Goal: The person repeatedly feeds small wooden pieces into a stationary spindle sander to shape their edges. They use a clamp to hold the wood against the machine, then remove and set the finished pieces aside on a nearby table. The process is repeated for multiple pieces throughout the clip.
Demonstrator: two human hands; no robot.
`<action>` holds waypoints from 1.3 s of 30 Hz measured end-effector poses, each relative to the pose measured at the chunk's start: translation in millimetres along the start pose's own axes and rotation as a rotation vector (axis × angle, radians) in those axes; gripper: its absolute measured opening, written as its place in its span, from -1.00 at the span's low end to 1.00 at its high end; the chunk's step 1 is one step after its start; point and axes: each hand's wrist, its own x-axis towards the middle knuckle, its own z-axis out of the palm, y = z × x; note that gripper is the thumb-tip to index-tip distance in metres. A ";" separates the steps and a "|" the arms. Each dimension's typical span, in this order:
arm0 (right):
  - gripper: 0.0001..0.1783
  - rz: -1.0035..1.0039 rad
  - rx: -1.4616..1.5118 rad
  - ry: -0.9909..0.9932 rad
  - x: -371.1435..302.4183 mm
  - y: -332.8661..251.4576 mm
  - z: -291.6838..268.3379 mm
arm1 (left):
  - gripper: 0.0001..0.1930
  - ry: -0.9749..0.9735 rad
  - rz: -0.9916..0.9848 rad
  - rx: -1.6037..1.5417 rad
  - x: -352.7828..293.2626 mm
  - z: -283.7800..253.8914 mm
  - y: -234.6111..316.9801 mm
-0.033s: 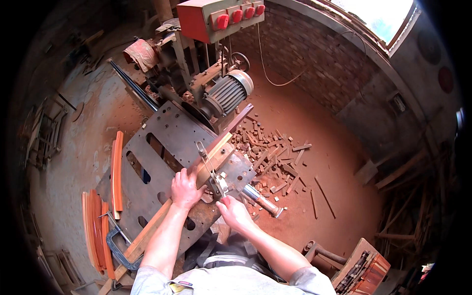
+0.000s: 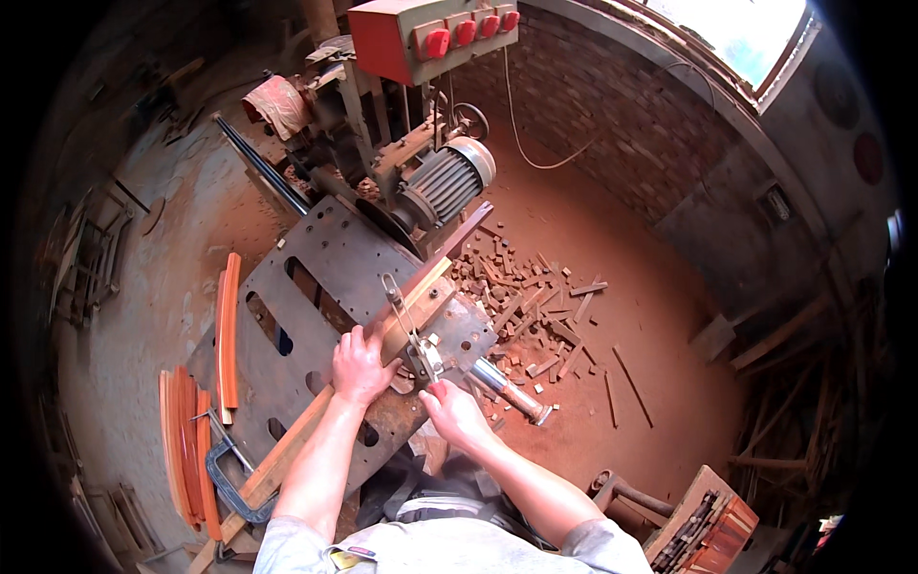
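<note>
Hands gripped at frame centre: left hand (image 2: 359,368) pressing the stiff, probably light wooden strip (image 2: 406,311), right hand (image 2: 457,413) closed around the clamp lever (image 2: 427,362).

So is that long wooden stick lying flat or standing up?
Lying flat. The long wooden stick rests along the metal table, with the left hand pressing on it.

No packages, labels, signs or screens can be made out anywhere in the workshop. The nearest thing to one is the red and grey control box (image 2: 432,36) above the machine, with a row of red buttons (image 2: 467,34) along its pale face.
</note>
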 end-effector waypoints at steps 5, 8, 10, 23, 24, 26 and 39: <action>-0.51 -0.010 -0.001 -0.023 4.0 12.1 6.7 | -0.19 -0.020 -0.026 0.001 -3.1 -0.7 0.8; -0.50 -0.001 0.003 -0.055 6.4 14.7 9.4 | -0.20 0.004 -0.007 0.024 -6.0 1.5 -2.2; -0.48 0.017 0.004 -0.073 6.4 13.4 10.7 | -0.20 0.024 0.007 0.040 -8.4 3.4 -5.2; -0.52 -0.043 0.046 -0.045 5.3 18.3 23.7 | -0.20 0.015 -0.008 0.087 -16.0 2.6 -13.0; -0.52 -0.048 0.045 -0.049 6.5 20.9 25.0 | -0.20 0.014 -0.009 0.090 -16.2 1.7 -12.1; -0.52 -0.056 0.038 -0.057 9.2 24.7 26.8 | -0.20 0.010 -0.018 0.084 -16.5 1.1 -11.5; -0.52 -0.091 0.009 -0.042 20.4 40.4 40.4 | -0.31 0.015 -0.068 0.096 -23.9 0.2 -15.5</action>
